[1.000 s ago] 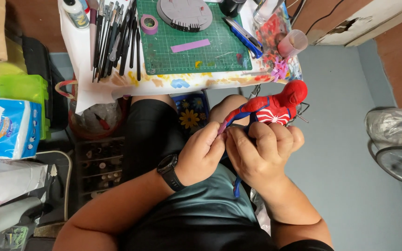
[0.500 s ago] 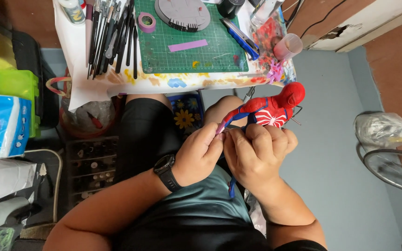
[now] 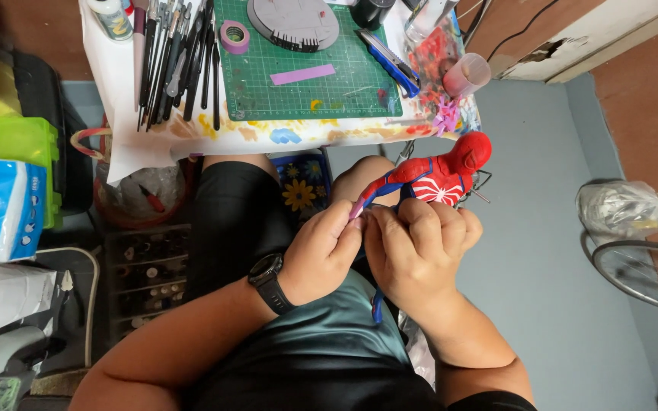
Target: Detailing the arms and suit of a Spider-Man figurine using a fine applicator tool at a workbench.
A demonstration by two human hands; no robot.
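Observation:
A red and blue action figure (image 3: 436, 176) with a white spider mark on its back lies across my lap, head to the right. My right hand (image 3: 414, 250) wraps around its lower body, and a blue leg sticks out below that hand. My left hand (image 3: 321, 251), with a black watch on the wrist, pinches the end of the figure's outstretched arm between thumb and fingers. Both hands touch each other over my knees.
A small table holds a green cutting mat (image 3: 310, 72), a grey round base (image 3: 295, 21), purple tape roll (image 3: 234, 36), blue knife (image 3: 390, 61), pink cup (image 3: 466, 74) and a row of brushes (image 3: 180, 57). Drawers (image 3: 146, 278), a tissue pack (image 3: 1, 209) stand left; a fan (image 3: 649, 278) right.
The view has shifted slightly; my hands and the figure keep nearly the same pose, with my left fingers still working at the figure's arm.

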